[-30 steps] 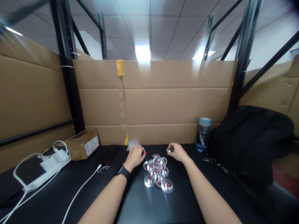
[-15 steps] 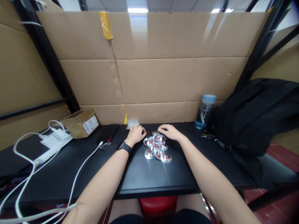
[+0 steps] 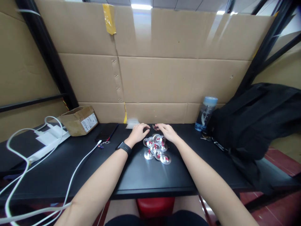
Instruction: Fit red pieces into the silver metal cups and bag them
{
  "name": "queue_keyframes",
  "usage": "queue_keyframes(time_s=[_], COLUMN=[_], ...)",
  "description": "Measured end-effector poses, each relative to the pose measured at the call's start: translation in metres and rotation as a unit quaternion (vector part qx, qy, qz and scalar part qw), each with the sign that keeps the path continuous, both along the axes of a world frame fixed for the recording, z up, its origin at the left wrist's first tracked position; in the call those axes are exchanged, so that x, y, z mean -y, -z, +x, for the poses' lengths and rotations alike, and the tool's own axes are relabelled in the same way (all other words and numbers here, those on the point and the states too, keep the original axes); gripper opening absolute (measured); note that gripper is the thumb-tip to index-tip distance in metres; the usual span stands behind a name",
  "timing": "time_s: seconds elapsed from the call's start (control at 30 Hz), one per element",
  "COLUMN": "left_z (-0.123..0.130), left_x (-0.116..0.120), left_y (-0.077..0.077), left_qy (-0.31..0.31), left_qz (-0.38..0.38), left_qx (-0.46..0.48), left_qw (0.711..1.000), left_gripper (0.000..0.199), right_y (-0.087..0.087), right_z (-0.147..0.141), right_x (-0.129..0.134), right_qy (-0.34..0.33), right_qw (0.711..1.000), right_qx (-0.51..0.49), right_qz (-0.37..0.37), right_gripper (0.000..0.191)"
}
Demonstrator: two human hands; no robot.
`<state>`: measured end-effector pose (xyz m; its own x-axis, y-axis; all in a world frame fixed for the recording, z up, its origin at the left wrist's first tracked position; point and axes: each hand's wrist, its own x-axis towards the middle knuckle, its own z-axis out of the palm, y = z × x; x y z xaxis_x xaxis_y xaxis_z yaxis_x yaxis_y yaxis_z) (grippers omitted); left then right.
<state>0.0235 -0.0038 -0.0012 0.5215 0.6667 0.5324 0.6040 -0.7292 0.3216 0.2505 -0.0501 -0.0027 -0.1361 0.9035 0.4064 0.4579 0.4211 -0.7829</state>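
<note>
Several silver finger cymbals (image 3: 155, 147) with red straps lie in a loose, overlapping heap on the black tabletop. Beyond the heap, my right hand (image 3: 167, 131) has its fingertips closed on the edge of one finger cymbal (image 3: 155, 127), held tilted off the pile. My left hand (image 3: 138, 133), with a dark watch (image 3: 124, 147) on its wrist, hovers at the heap's left side. Its thumb and fingers are curved and apart, with nothing visible between them. The right fingers partly cover the nearest cymbals.
A clear bottle with a blue lid (image 3: 206, 113) and a black backpack (image 3: 261, 122) stand on the right. To the left are a phone (image 3: 106, 131), an opened cardboard box (image 3: 80, 121) and white cables (image 3: 77, 169). Cardboard panels (image 3: 152, 81) wall off the back.
My right hand has taken a finger cymbal from the far side of the heap and raised it away from the pile. My left hand's fingers have come up and spread slightly.
</note>
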Motion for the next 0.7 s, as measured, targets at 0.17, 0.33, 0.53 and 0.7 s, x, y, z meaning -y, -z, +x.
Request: queue_keyframes(time_s=[0.17, 0.33, 0.53, 0.7], left_z=[0.011, 0.016, 0.022, 0.021], left_x=[0.011, 0.019, 0.024, 0.021], left_y=[-0.008, -0.014, -0.015, -0.014], left_qy=[0.031, 0.023, 0.05, 0.057], left_qz=[0.01, 0.007, -0.048, -0.028], left_qx=[0.073, 0.088, 0.12, 0.074], left_qw=[0.997, 0.996, 0.99, 0.995], left_gripper=[0.017, 0.011, 0.009, 0.012], right_y=[-0.009, -0.012, -0.009, -0.013], right_z=[-0.012, -0.019, -0.019, -0.018], right_x=[0.012, 0.019, 0.015, 0.017], right_qy=[-0.055, -0.079, -0.021, -0.03], right_qw=[0.987, 0.983, 0.996, 0.995], right_qx=[-0.14, -0.157, -0.051, -0.045], right_qz=[-0.057, -0.051, 0.071, 0.085], right_gripper=[0.039, 0.054, 0.046, 0.05])
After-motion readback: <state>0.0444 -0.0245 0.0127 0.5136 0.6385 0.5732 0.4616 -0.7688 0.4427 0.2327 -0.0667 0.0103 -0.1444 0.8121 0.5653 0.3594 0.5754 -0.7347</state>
